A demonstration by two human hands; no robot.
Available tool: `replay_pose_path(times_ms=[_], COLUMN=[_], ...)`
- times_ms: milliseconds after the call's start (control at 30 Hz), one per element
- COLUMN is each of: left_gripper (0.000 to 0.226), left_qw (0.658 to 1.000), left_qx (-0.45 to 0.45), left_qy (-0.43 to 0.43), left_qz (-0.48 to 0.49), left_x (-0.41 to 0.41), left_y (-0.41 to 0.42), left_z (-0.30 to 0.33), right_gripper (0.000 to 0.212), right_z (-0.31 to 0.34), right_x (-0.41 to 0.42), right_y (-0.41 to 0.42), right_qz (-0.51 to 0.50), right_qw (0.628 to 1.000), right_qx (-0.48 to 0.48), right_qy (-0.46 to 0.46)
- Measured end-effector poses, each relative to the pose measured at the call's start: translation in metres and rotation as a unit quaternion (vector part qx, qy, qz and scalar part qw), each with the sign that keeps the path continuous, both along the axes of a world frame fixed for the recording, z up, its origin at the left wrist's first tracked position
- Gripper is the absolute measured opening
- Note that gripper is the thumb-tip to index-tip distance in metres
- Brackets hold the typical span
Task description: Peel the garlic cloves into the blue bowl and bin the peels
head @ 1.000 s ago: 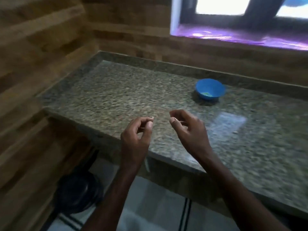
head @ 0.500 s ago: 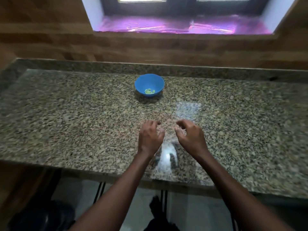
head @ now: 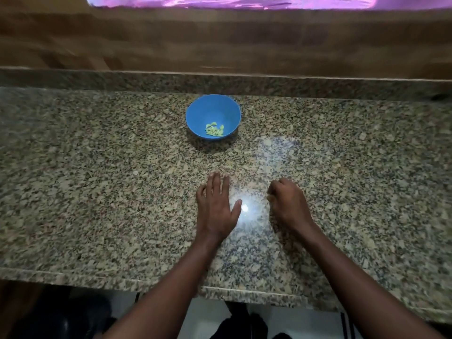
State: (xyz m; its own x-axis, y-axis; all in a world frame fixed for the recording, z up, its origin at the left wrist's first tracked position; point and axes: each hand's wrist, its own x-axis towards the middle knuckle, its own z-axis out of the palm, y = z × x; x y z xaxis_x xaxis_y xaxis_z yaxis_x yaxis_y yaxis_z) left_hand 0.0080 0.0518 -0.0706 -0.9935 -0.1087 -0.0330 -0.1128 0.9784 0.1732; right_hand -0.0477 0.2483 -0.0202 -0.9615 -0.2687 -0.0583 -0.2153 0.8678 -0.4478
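Speckled granite fills the head view, a polished tabletop (head: 97, 179) with a bright glare between the two hands. The blue bowl (head: 213, 111) stands at about twelve o'clock from the hands, well apart from them and near the back edge, with a small heap of pale peeled garlic cloves (head: 214, 129) resting low against its near inner wall. No unpeeled cloves or loose peels can be made out on the stone (the mottled pattern could easily hide a scrap of papery skin).

The left hand (head: 215, 209) lies flat, palm down, its fingers (head: 217, 184) straight and close together, thumb out toward three o'clock, holding nothing that shows. The right hand (head: 288, 204) is curled into a loose fist with the knuckles up; whether anything is tucked inside it cannot be told.

Judging by the cloves, each is light, firm and a little slick once skinned, so a pinch across the fat middle with thumb and forefinger would hold best. The bowl looks like thin plastic, light and apt to slide on polished stone; taking it at the rim at three or nine o'clock should steady it. Any peels would be feather-light, brittle and clingy, better swept together with a flat palm than picked up singly.
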Motion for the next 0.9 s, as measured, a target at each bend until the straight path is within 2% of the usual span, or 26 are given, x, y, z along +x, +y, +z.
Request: replay_pose_path(times_ms=[133, 300, 367, 500, 633, 767, 900], left_gripper=[0.077, 0.077, 0.077, 0.077, 0.076, 0.076, 0.075], left_qw=[1.000, 1.000, 1.000, 1.000, 1.000, 1.000, 1.000], left_qx=[0.001, 0.005, 0.005, 0.000, 0.002, -0.002, 0.003], left_qy=[-0.006, -0.012, -0.003, 0.005, 0.013, 0.019, 0.010], left_qz=[0.008, 0.012, 0.011, 0.011, 0.012, 0.010, 0.019], left_x=[-0.001, 0.000, 0.001, 0.001, 0.003, 0.002, 0.002], left_y=[-0.001, 0.000, 0.001, 0.001, 0.002, 0.004, 0.007], left_z=[0.001, -0.001, -0.003, -0.005, -0.007, -0.006, 0.000], right_gripper=[0.008, 0.006, 0.002, 0.018, 0.012, 0.019, 0.017], right_z=[0.016, 0.055, 0.064, 0.057, 0.046, 0.055, 0.045], right_x=[-0.032, -0.102, -0.127, -0.152, -0.149, -0.120, -0.065], right_y=[-0.023, -0.093, -0.118, -0.145, -0.138, -0.102, -0.048], right_qz=[-0.008, 0.018, 0.034, 0.083, 0.114, 0.056, 0.022], right_qw=[0.998, 0.985, 0.983, 0.987, 0.983, 0.976, 0.985], right_qx=[-0.065, -0.134, -0.125, -0.074, -0.039, -0.093, -0.103], right_qy=[0.011, 0.105, 0.128, 0.119, 0.136, 0.187, 0.136])
